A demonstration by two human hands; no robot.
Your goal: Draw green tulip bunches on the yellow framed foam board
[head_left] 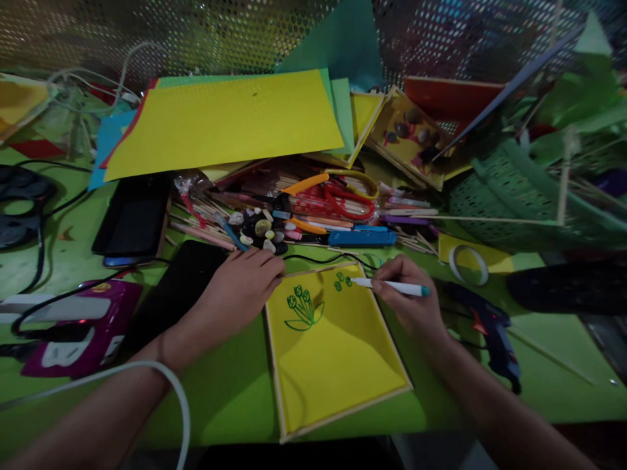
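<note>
A yellow sheet framed with thin sticks (337,352) lies at a slight angle on the green table. Green line drawings mark it: a tulip bunch with leaves (304,308) at the upper left and several small tulip heads (343,282) at the upper right. My right hand (409,297) is closed around a white marker (392,285) with a teal end; its tip is at the small tulip heads. My left hand (247,277) lies with fingers stretched out at the sheet's upper left corner, just below a pile of pebbles (262,228). Its fingertips are partly hidden.
Behind the sheet are scissors (350,199), a blue cutter (362,237), sticks and stacked coloured paper (225,124). At right are a tape roll (469,265), a glue gun (490,326) and a green basket (509,196). A white cable (181,398) arches over my left forearm.
</note>
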